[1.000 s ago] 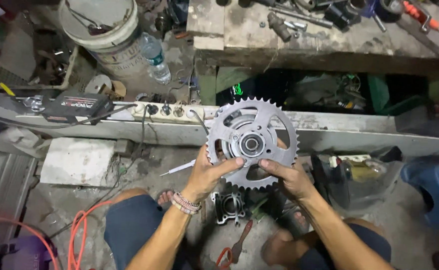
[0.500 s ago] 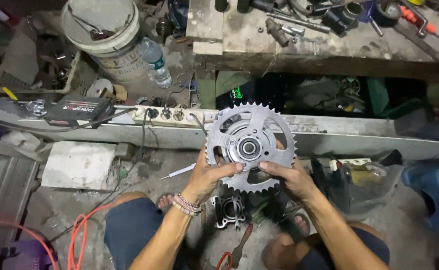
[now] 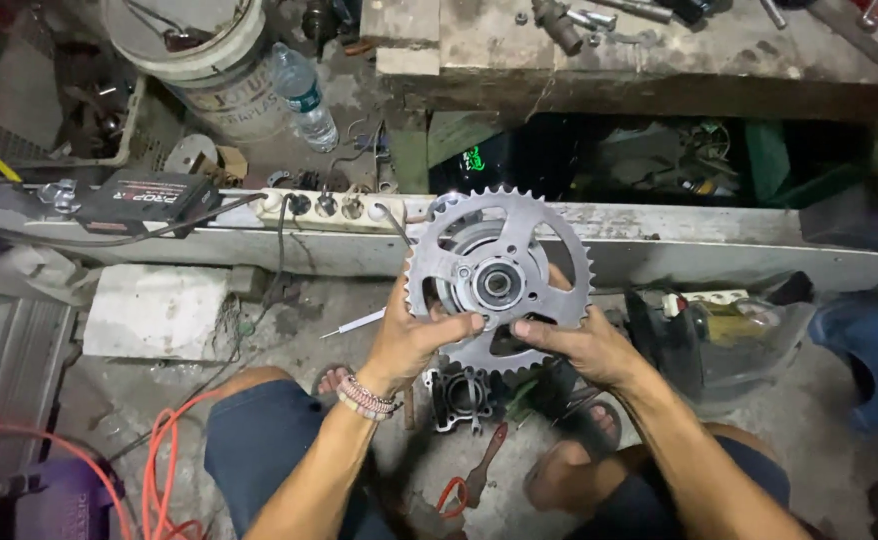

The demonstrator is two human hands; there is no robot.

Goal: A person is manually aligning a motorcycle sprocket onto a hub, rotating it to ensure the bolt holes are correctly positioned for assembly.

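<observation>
A large grey toothed sprocket (image 3: pixel 534 235) with a hub and bearing at its centre is held upright in front of me. My left hand (image 3: pixel 411 338) grips its lower left edge, thumb pressed near the hub. My right hand (image 3: pixel 581 347) grips the lower right edge, fingers pointing toward the hub. Beaded bracelets sit on my left wrist. Below the sprocket, on the floor between my feet, lies a dark finned engine cylinder (image 3: pixel 461 398).
A white power strip (image 3: pixel 331 206) and a black box (image 3: pixel 149 197) rest on a concrete ledge. A white bucket (image 3: pixel 194 50) and plastic bottle (image 3: pixel 303 92) stand behind. Orange cable (image 3: pixel 159 460), red-handled pliers (image 3: pixel 471 480) and a clear bag (image 3: pixel 724 335) lie nearby. A cluttered workbench (image 3: pixel 619 45) spans the top.
The sprocket has stayed in both hands with only a slight shift; the view has tipped a little so the bench sits higher in the frame.
</observation>
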